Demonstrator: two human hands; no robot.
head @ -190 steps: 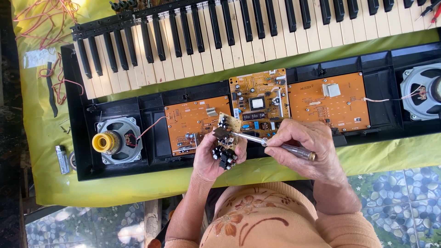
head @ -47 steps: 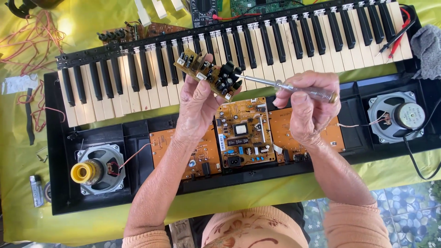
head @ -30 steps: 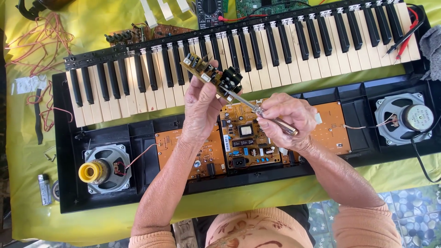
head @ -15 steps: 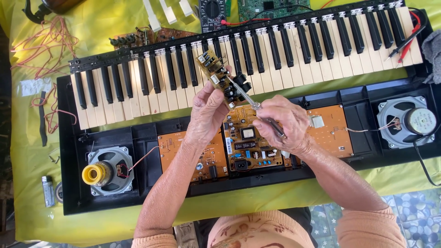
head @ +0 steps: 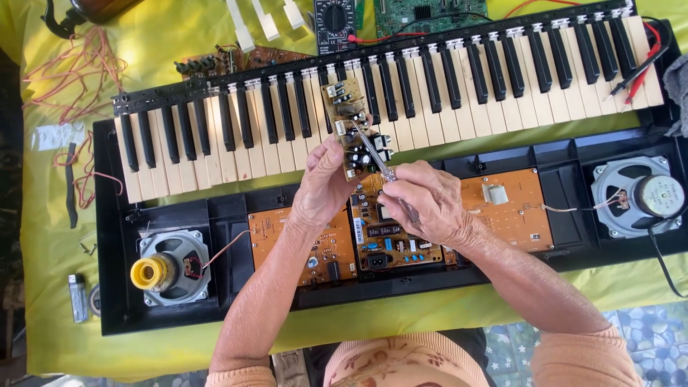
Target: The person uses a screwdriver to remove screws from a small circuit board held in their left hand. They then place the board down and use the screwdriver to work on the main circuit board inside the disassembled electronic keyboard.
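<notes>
A keyboard case (head: 215,315) lies open on a cloth (head: 43,215). The keys (head: 444,86) run across the far side of it. Nearer the person, three boards (head: 502,215) sit side by side in the middle of the case. One speaker (head: 172,269) sits at the left end and another speaker (head: 638,197) at the right end. Above the keys, the left hand (head: 326,186) holds a small board (head: 347,115). The right hand (head: 426,201) is just right of it and puts a tool (head: 373,154) on that board. A meter (head: 335,16) lies behind the keys. Wires (head: 64,79) lie left of the case.
</notes>
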